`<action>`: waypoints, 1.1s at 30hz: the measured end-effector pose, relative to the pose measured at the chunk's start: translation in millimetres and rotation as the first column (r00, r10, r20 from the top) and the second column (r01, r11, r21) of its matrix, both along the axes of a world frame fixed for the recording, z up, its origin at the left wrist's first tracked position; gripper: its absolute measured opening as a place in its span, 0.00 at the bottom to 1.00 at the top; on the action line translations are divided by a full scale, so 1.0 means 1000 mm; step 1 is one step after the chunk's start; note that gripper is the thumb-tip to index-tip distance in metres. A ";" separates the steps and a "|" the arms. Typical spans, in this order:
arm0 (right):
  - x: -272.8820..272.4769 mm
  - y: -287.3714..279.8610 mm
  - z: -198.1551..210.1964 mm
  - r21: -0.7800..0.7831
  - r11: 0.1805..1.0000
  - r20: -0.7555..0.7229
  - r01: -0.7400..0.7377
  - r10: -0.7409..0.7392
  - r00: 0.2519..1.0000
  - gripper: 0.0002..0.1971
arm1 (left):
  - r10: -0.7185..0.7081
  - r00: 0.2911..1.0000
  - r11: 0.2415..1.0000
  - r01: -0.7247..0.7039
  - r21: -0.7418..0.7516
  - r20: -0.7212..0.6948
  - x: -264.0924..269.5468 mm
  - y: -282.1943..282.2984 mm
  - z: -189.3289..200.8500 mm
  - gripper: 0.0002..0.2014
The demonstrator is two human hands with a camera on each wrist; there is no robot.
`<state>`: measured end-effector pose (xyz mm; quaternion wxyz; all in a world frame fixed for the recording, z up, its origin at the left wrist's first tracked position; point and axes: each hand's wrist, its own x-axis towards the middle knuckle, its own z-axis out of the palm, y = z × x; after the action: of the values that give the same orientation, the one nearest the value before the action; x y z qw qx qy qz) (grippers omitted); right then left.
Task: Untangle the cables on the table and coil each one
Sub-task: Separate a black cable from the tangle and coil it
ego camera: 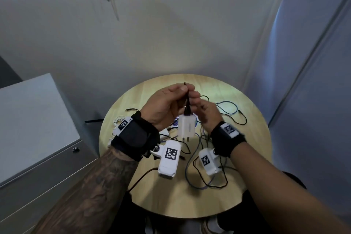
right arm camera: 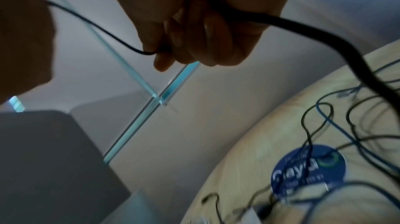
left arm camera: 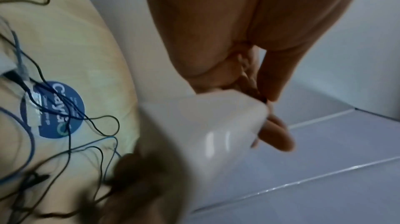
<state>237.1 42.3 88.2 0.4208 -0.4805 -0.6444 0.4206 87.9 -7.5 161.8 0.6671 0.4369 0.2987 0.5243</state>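
Note:
Both hands are raised over the round wooden table (ego camera: 252,157). My left hand (ego camera: 182,89) pinches a black cable (ego camera: 187,103) near its upper end. A white charger block (ego camera: 187,126) hangs from that cable, prongs down. In the left wrist view the block (left arm camera: 216,125) sits just below my pinching fingers (left arm camera: 275,77). My right hand (ego camera: 196,99) is beside the left, fingers curled round the same black cable (right arm camera: 303,27). A tangle of thin black and blue cables (ego camera: 207,159) lies on the table below.
A white cable bundle (ego camera: 116,120) lies at the table's left edge. A blue round sticker (left arm camera: 52,109) is on the tabletop under the tangle. A grey cabinet (ego camera: 32,119) stands left of the table. Walls close in behind and at right.

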 end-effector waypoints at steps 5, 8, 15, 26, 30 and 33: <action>-0.012 -0.038 -0.024 -0.129 0.979 0.113 -0.159 0.174 0.978 0.12 | 0.268 0.953 0.963 -0.265 -0.043 0.141 -0.001 0.026 -0.014 0.10; -0.007 -0.050 -0.022 -0.065 0.983 0.097 -0.171 0.177 0.979 0.12 | 0.372 0.923 0.927 -0.364 -0.084 0.101 -0.008 0.035 -0.031 0.10; 0.011 -0.062 0.003 -0.055 0.972 0.036 -0.227 0.229 0.973 0.09 | 0.507 0.851 0.860 -0.488 -0.147 0.139 -0.026 0.044 -0.054 0.09; 0.031 -0.045 0.047 0.103 0.994 -0.158 -0.022 0.039 0.987 0.08 | 0.061 0.914 0.996 -0.083 -0.039 -0.401 0.006 -0.019 -0.070 0.16; 0.026 -0.042 0.022 0.095 0.995 -0.088 0.032 -0.023 0.996 0.06 | -0.019 0.971 0.986 -0.022 -0.165 -0.239 0.012 -0.043 -0.076 0.17; 0.018 -0.044 -0.009 0.035 0.999 -0.037 0.027 -0.026 0.999 0.06 | -0.025 0.999 0.977 0.019 -0.213 -0.026 0.005 -0.054 -0.075 0.14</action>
<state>255.0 -1.4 79.2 0.4464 -0.4738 -0.6374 0.4123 93.3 -61.5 87.2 0.7115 0.3738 0.3578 0.4755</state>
